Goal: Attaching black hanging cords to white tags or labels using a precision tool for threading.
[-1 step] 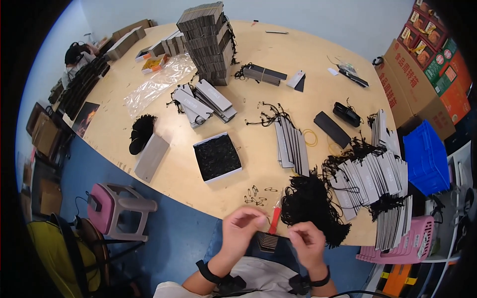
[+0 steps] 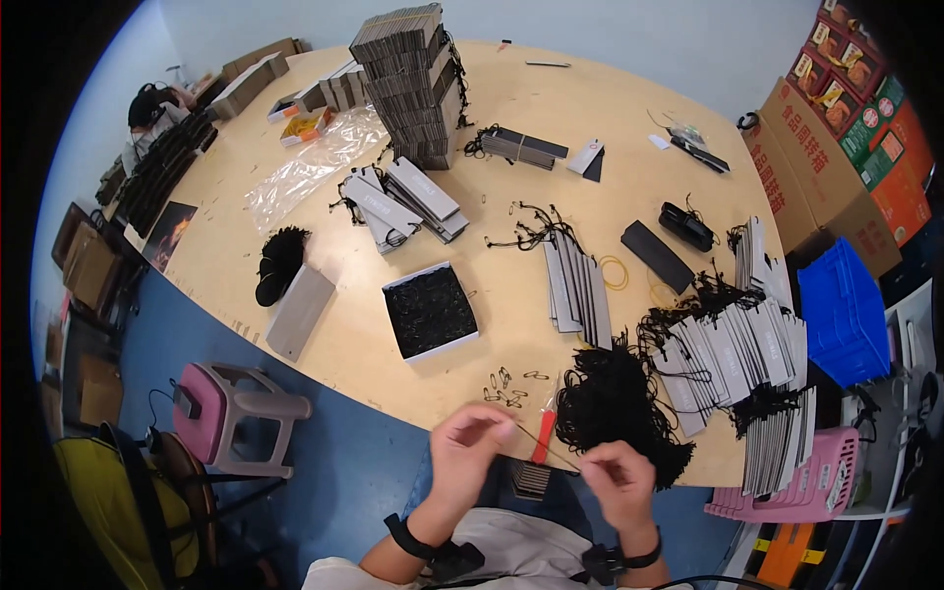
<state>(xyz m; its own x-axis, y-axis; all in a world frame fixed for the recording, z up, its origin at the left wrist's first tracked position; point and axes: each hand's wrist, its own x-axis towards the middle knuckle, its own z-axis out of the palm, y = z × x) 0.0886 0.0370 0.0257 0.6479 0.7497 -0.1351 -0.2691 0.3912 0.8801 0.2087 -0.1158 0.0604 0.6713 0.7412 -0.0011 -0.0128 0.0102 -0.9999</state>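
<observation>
A thin dark cord (image 2: 562, 458) stretches between my hands at the table's near edge. My left hand (image 2: 466, 447) pinches one end between thumb and fingers; my right hand (image 2: 621, 482) is closed on the other end. Beneath the cord lies a red-handled tool (image 2: 544, 433), its tip hard to make out. A small stack of tags (image 2: 531, 480) shows at the edge, between my wrists. Several small metal safety pins (image 2: 506, 385) are scattered just beyond my left hand. A heap of black cords (image 2: 615, 408) lies beyond my right hand.
A white box of black pieces (image 2: 431, 313) stands left of centre. Grey hang tags with cords (image 2: 723, 354) crowd the right side. A tall stack of bundled tags (image 2: 413, 88) rises at the back. A blue crate (image 2: 843, 313) and a pink stool (image 2: 211, 413) flank the table.
My right hand has shifted slightly to the right, away from my left. The cord now shows drawn out between them.
</observation>
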